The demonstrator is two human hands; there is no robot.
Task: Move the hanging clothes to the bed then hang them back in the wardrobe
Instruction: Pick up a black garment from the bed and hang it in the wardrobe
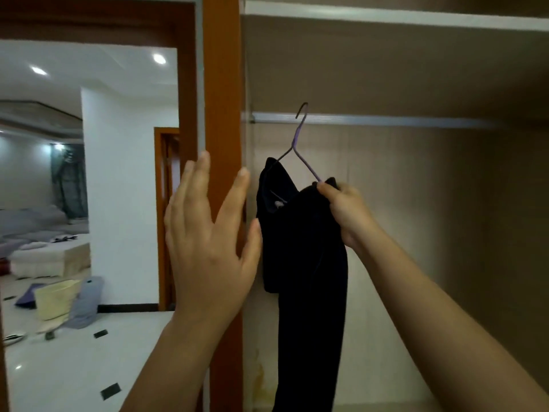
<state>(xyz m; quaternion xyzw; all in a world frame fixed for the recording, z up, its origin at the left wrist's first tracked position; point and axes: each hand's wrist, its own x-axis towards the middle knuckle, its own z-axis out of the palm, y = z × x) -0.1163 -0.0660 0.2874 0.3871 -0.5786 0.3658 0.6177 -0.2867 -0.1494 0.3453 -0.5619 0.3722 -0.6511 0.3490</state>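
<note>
Filling the right half of the view, the wardrobe [430,218] stands open, its right side and floor cut off by the frame edge. A pale shelf [386,17] crosses near the top and a metal rail [401,120] runs below it; the far right end of the rail blurs into shadow. A wooden post [222,84] forms the wardrobe's left edge, its lower part hidden behind the left forearm. Beyond the post a doorway shows another room, where soft pale furniture and scattered cloth on the floor are too blurred to name.

A dark garment [309,278] hangs inside the wardrobe at its left end, just beside the post, draped long and narrow; its lower end runs out of the bottom of the view, and its folds are too dark to make out what kind of clothing it is.

The left hand [208,248] is raised in front of the post, back to the camera, fingers straight and slightly spread, holding nothing. Its thumb lies right at the garment's left edge; whether it touches is unclear.

The right hand [347,212] has its fingers curled round the garment's top right corner, gripping cloth and wire together.

A thin purple hanger [298,141] carries the garment, tilted, its hook at the rail; whether the hook sits on the rail cannot be told.
</note>
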